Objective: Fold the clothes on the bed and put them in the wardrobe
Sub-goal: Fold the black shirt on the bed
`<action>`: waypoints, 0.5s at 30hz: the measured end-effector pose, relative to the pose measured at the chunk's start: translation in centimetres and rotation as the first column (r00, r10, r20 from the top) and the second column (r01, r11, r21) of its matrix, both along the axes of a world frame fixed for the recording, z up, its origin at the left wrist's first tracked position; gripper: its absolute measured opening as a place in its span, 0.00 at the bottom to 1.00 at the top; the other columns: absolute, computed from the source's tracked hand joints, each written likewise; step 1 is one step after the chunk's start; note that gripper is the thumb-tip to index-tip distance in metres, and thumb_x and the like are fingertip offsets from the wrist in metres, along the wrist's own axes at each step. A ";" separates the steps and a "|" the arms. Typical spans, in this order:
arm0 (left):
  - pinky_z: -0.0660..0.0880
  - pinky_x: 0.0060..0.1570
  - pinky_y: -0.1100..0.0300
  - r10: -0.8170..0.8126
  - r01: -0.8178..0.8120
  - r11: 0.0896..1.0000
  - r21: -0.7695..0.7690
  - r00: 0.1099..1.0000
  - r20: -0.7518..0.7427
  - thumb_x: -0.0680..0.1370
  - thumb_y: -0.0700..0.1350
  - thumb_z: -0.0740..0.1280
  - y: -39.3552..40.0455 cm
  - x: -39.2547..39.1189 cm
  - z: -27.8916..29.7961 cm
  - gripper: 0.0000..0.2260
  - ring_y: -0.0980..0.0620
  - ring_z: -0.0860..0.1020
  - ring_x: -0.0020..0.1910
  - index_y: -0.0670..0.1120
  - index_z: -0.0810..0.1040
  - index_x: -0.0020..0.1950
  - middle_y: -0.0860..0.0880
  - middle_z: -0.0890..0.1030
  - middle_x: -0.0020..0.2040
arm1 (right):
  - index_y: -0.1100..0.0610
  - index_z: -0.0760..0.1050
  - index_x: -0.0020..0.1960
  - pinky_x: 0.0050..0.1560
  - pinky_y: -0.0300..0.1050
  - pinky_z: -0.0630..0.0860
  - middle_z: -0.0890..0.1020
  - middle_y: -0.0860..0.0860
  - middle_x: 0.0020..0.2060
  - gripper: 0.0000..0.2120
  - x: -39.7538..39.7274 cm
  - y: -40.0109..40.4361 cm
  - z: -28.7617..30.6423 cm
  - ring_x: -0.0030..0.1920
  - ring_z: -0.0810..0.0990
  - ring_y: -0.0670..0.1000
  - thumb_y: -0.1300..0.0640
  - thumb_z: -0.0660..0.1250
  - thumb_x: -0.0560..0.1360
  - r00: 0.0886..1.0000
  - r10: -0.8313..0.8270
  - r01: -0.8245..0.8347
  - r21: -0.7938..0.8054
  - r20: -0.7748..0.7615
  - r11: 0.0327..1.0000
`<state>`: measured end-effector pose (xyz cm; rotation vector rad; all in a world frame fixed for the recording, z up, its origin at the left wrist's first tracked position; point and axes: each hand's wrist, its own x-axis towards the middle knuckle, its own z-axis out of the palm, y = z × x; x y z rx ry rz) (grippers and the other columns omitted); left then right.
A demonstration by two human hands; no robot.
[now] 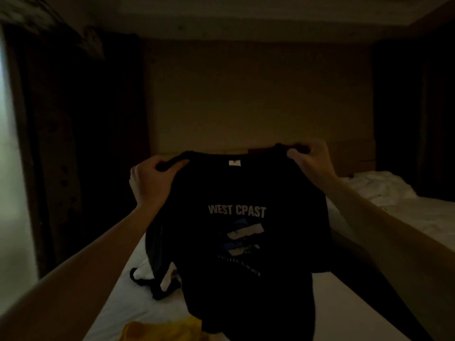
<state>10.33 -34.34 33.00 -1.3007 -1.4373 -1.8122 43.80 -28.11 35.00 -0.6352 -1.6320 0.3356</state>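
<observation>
Room: dim; white bed [344, 303].
Black T-shirt [246, 217]: held up unfolded; left hand [150, 180], right hand [310, 161] pinch shoulders.
Remaining: yellow garment [160, 331], dark garments [157, 274]; folding barely begun.

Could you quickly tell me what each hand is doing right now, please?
Left hand: grips the black T-shirt at one shoulder.
Right hand: grips its other shoulder.
</observation>
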 end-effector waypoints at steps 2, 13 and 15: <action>0.77 0.34 0.53 0.052 -0.052 0.998 0.031 0.999 -0.003 0.65 0.72 0.69 -1.1 0.6 2.2 0.27 0.56 0.78 0.32 0.47 0.79 0.34 0.54 0.79 0.31 | 0.58 0.72 0.33 0.27 0.36 0.62 0.70 0.43 0.22 0.13 0.5 -1.1 2.2 0.24 0.67 0.43 0.64 0.66 0.76 1.000 0.010 -0.009 0.041 -0.029 0.999; 0.70 0.39 0.59 0.146 -0.202 0.949 -0.242 0.962 -0.232 0.66 0.70 0.70 3.6 -0.5 -0.1 0.25 0.49 0.78 0.42 0.48 0.82 0.41 0.48 0.80 0.42 | 0.56 0.82 0.44 0.35 0.35 0.71 0.81 0.48 0.38 0.07 -0.3 4.6 -0.6 0.36 0.78 0.41 0.54 0.69 0.77 0.952 -0.193 0.201 -0.011 0.238 0.979; 0.71 0.42 0.57 0.104 -0.194 0.929 -0.314 0.954 -0.282 0.68 0.68 0.70 5.9 -0.9 -2.4 0.25 0.46 0.77 0.45 0.46 0.82 0.43 0.45 0.78 0.44 | 0.55 0.82 0.48 0.41 0.40 0.73 0.82 0.49 0.43 0.06 -0.9 7.0 -2.9 0.42 0.80 0.45 0.53 0.68 0.78 0.937 -0.138 0.187 -0.128 0.320 0.974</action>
